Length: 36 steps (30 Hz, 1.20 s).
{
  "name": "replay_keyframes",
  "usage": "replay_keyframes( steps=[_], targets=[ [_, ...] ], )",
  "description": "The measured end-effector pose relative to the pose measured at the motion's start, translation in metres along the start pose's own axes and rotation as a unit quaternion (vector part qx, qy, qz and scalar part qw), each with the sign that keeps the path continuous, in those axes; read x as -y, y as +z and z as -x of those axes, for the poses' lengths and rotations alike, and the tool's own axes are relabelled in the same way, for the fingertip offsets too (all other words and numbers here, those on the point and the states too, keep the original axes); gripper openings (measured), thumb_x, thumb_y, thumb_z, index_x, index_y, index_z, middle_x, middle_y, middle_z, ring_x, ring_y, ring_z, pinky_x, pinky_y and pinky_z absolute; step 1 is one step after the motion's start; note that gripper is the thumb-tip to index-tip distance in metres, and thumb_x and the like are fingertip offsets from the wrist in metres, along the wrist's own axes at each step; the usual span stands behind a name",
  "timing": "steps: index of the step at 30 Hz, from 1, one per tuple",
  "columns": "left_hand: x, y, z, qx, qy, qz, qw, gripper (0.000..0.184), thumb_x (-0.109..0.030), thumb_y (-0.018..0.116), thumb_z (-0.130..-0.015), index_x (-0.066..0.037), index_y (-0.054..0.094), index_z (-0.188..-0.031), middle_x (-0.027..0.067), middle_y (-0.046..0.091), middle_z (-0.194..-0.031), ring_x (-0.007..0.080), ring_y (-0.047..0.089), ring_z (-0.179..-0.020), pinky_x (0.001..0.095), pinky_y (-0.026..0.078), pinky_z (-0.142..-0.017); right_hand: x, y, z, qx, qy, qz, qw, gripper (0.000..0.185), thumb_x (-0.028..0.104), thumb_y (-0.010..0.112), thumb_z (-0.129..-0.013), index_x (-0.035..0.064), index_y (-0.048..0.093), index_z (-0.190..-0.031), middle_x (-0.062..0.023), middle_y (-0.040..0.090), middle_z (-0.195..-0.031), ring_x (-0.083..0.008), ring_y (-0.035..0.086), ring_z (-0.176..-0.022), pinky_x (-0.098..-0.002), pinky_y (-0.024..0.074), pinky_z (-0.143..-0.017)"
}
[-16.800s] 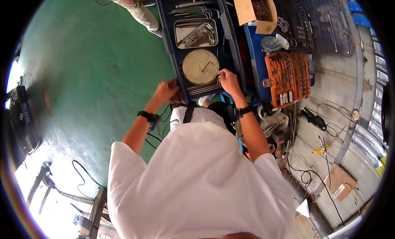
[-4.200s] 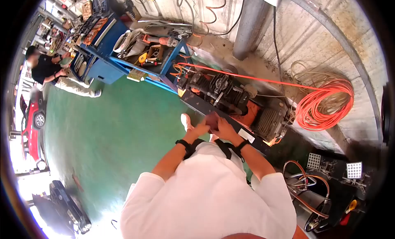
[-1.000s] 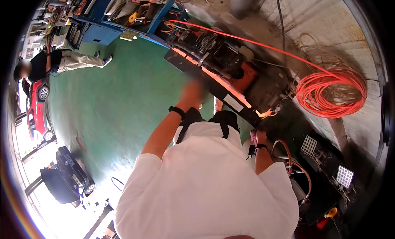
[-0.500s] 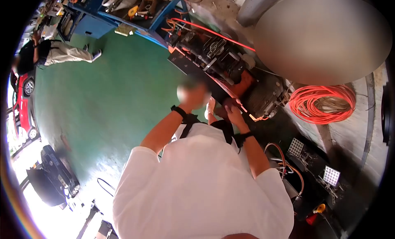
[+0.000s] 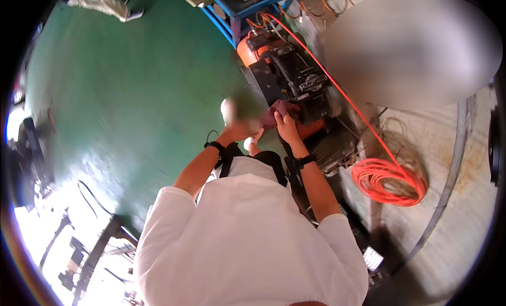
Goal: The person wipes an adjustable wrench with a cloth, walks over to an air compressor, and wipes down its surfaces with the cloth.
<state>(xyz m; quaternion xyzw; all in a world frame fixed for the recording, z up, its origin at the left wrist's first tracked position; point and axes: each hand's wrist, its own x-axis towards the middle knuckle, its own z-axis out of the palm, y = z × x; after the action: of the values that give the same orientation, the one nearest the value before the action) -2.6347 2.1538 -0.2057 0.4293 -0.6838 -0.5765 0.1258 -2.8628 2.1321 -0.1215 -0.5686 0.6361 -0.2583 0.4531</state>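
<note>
In the head view my right hand (image 5: pixel 285 125) is closed on a dark red cloth (image 5: pixel 280 110), which hangs in front of my body beside the black and orange compressor (image 5: pixel 295 76). My left hand (image 5: pixel 240 128) is close to the cloth's left side. A blurred patch covers most of its fingers, so whether it touches the cloth cannot be made out. Both wrists wear black bands.
A red hose runs from the compressor to a coil (image 5: pixel 390 182) at the right. The blue cart (image 5: pixel 240 13) stands ahead. Another person's legs (image 5: pixel 103 3) are at the upper left. Black cables lie on the green floor (image 5: pixel 121 84).
The view has swung to the right, and the coil sits lower. My right hand has come from low at my right side to the front with the cloth. The other person's upper body has left view.
</note>
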Motion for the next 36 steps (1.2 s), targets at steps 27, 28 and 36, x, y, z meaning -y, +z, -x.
replay_keyframes(
  steps=[27, 28, 36],
  targets=[
    [-0.022, -0.063, -0.077, -0.154, -0.292, 0.33, 0.884, 0.059, -0.048, 0.043, -0.099, -0.002, 0.035, -0.135, 0.0205, 0.056, -0.12, 0.035, 0.059, -0.101, 0.049, 0.052, -0.082, 0.016, 0.054, -0.105, -0.072, 0.198, -0.241, 0.948, 0.049, 0.032, 0.059, -0.091, -0.0064, 0.055, -0.121, -0.0219, 0.065, -0.112, -0.033, 0.063, -0.102, -0.0394, 0.0475, -0.088],
    [-0.022, -0.063, -0.068, -0.142, -0.286, 0.319, 0.893, 0.059, -0.048, 0.043, -0.099, -0.002, 0.035, -0.135, 0.0205, 0.056, -0.12, 0.035, 0.059, -0.101, 0.049, 0.052, -0.082, 0.002, 0.054, -0.1, -0.074, 0.141, -0.204, 0.966, 0.047, 0.031, 0.06, -0.09, -0.0063, 0.056, -0.119, -0.0208, 0.065, -0.11, -0.0316, 0.063, -0.101, -0.0384, 0.0477, -0.087],
    [-0.02, -0.083, -0.071, 0.056, -0.232, 0.593, 0.769, 0.058, -0.034, 0.052, -0.095, -0.011, 0.03, -0.144, 0.0119, 0.04, -0.141, 0.0288, 0.048, -0.121, 0.0435, 0.042, -0.101, 0.04, 0.051, -0.14, 0.04, 0.244, 0.074, 0.966, 0.046, 0.033, 0.061, -0.089, -0.0076, 0.057, -0.111, -0.0224, 0.066, -0.105, -0.0294, 0.064, -0.101, -0.0387, 0.0484, -0.083]
  ],
)
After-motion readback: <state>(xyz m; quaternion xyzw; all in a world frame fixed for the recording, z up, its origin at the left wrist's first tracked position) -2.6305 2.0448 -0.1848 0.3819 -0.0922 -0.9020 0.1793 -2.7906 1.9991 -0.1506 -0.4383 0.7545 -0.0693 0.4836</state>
